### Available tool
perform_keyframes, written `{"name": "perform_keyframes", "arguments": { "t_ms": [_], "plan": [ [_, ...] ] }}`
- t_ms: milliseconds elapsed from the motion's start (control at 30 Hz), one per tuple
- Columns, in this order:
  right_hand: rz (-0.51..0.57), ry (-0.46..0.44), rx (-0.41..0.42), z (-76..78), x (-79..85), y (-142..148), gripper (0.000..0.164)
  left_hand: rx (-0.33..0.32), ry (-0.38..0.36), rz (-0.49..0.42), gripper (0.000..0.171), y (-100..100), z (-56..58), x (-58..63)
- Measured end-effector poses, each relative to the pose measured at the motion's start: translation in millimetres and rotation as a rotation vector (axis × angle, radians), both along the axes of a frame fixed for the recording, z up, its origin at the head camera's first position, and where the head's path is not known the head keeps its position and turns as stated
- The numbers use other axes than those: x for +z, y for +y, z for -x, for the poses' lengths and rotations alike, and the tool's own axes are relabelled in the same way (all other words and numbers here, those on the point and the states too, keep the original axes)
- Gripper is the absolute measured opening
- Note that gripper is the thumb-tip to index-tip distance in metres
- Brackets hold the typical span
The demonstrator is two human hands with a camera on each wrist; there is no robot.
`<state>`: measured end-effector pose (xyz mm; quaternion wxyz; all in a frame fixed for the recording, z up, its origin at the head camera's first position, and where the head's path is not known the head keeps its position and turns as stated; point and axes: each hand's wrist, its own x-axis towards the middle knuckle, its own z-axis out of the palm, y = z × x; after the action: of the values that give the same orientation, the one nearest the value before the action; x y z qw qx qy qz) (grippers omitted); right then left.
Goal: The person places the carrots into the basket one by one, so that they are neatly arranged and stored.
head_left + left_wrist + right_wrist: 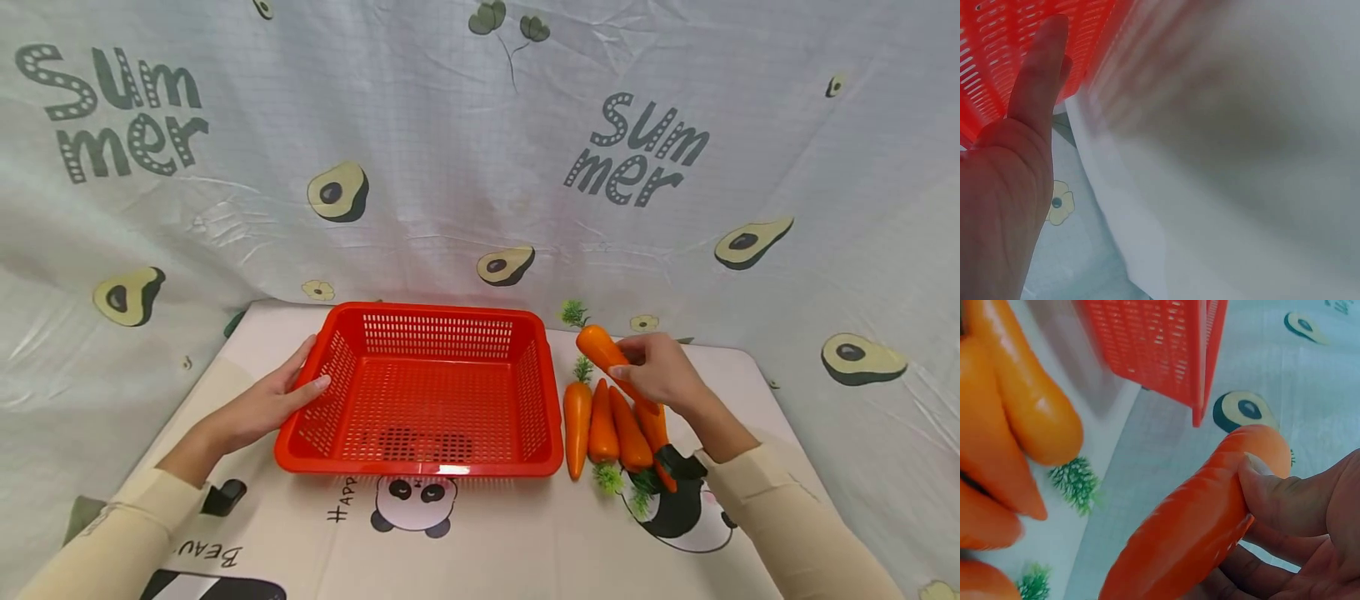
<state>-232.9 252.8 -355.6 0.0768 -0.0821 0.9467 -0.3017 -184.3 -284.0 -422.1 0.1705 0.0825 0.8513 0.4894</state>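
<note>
In the head view my right hand (660,367) holds a toy carrot (597,347) by its thick orange body, raised above the table to the right of the basket. Thumb and fingers pinch it from opposite sides in the right wrist view, and its green leafy top points to the back. My left hand (273,398) grips the left wall of an empty red plastic basket (420,471), thumb over the rim and the other fingers along the outside. Below the raised carrot, several more carrots (577,421) lie side by side, some with leaves toward the front.
The white table (525,542) has printed pandas and lettering. Behind it hangs a pale curtain (435,125) with avocado prints. The carrots lie close to the basket's right wall, and a dark strap or band sits at each cuff.
</note>
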Motion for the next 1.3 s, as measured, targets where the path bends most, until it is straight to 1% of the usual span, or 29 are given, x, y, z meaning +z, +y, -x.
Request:
{"name": "perform_keyframes", "arguments": {
  "t_ms": [233,367,633,833,1000,1300],
  "plan": [
    [0.002,-0.014,0.045,4.0,3.1,-16,0.037,-0.007,0.004,-0.015,0.089,1,0.2,0.5],
    [0.012,-0.016,0.075,7.7,5.6,-26,0.038,0.001,0.007,-0.002,0.089,0,-1.3,0.5],
    [0.012,-0.023,0.113,15.5,6.6,-42,0.032,0.006,0.004,-0.003,0.089,0,-2.7,0.3],
    [-0.022,0.003,0.137,20.2,8.5,-52,0.034,0.003,0.012,-0.002,0.089,1,-1.8,1.1],
    [-0.022,0.029,0.168,24.4,9.0,-61,0.033,0.000,0.015,-0.001,0.088,1,-1.2,1.3],
    [-0.019,0.021,0.206,28.3,11.0,-80,0.035,-0.003,0.012,-0.016,0.085,0,-0.9,-0.5]
  ]
}}
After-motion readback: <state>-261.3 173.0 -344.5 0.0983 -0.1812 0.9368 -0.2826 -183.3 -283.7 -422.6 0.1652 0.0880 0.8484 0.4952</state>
